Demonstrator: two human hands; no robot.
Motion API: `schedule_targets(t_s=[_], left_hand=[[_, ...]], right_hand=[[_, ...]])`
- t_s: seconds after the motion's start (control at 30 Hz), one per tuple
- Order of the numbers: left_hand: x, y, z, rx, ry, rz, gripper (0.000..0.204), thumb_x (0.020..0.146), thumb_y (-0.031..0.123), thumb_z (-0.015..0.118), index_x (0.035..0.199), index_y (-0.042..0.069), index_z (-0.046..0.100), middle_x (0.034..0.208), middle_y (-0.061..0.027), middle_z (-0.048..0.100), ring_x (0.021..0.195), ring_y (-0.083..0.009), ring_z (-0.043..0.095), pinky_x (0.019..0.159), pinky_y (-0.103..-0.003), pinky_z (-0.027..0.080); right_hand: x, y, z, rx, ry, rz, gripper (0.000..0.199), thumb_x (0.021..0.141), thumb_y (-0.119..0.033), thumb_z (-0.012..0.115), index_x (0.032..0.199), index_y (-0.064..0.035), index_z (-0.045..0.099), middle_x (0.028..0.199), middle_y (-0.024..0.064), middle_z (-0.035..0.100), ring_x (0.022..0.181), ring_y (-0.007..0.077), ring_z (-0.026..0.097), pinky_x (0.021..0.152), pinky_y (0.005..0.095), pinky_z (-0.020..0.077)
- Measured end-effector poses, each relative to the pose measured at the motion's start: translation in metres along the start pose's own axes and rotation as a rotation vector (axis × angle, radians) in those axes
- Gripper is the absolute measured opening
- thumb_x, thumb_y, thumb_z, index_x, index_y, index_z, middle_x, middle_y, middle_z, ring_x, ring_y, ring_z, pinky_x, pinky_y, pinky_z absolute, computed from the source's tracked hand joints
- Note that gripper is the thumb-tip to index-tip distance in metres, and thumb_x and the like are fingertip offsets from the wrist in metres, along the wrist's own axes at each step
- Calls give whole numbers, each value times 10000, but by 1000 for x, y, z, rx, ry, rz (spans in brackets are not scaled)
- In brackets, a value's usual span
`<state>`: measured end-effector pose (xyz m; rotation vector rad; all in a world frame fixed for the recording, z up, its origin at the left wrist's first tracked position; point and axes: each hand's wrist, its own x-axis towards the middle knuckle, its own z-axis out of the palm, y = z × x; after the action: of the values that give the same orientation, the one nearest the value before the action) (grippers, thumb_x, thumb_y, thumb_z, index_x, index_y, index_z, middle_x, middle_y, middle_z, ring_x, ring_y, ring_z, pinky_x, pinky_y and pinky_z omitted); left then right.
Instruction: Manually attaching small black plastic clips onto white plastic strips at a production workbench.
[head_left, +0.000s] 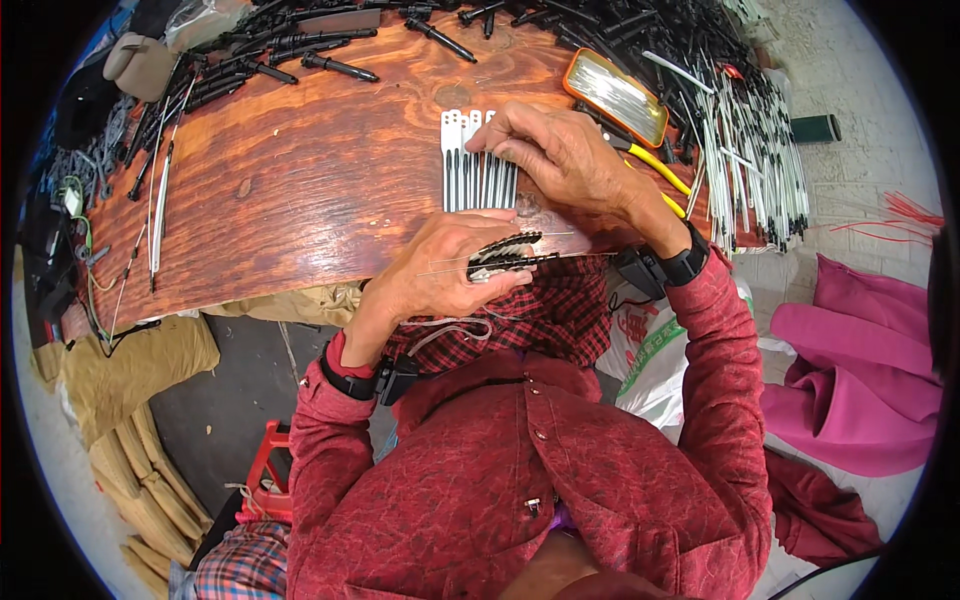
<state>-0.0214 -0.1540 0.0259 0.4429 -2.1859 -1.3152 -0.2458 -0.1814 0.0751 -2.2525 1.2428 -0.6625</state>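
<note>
Head cam looking straight down at a reddish wooden board [300, 190] used as a worktop. Left hand [450, 270] sits right at the near edge of the board, fingers closed around a small bundle of black pieces with thin wires [510, 252] sticking out sideways. Right hand [565, 150] is flat-ish on a row of white strips with black pins [475, 165] lined up mid-board, fingertips pressing on them, not really gripping anything I can make out. Plenty of bare wood to the left of that row. Far edge is crowded with loose black parts [330, 60], and the right side is packed with a heap of black and white rods [750, 130] plus an orange-rimmed tray [615, 95] just beside the right hand.
</note>
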Motion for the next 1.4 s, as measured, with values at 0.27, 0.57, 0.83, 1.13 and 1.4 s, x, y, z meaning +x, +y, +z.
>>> schedule_targets(t_s=[0.27,0.57,0.83,1.13,1.4], left_hand=[[-3,-6,1,15,-13,21,490,815,282,830,1147,-59,716,1184,-267,717,1123,-401,697,981,-441,551],[-2,-4,2,15,20,20,231,844,243,799,1004,80,774,1052,-107,777,1151,-335,708,975,-431,567],[-3,-6,1,46,-3,-2,405,836,277,811,1115,-5,733,1161,-209,730,1143,-378,696,1007,-439,543],[-4,-5,1,45,-15,-26,488,821,306,835,1176,-12,731,1221,-240,715,1159,-371,688,1016,-427,536],[-2,5,-3,-202,-39,-122,165,835,138,772,945,18,749,909,-64,771,929,-213,731,1095,-405,477]], right_hand=[[-1,2,3,0,-19,-25,120,999,-189,618,1059,-96,661,1025,68,741,987,302,715,823,416,553],[3,-6,4,12,-19,-32,100,1000,-162,612,1048,-75,621,1067,84,745,1003,315,715,839,423,558],[1,1,-2,-34,67,-49,94,971,-136,624,1002,-53,593,992,116,704,957,347,696,814,441,539],[-31,17,-13,-82,61,183,99,979,-114,582,1026,-29,599,919,125,684,880,315,686,782,409,535],[-60,-3,-13,420,-18,444,164,1033,-175,540,1096,-23,547,864,55,655,804,162,642,724,332,503]])
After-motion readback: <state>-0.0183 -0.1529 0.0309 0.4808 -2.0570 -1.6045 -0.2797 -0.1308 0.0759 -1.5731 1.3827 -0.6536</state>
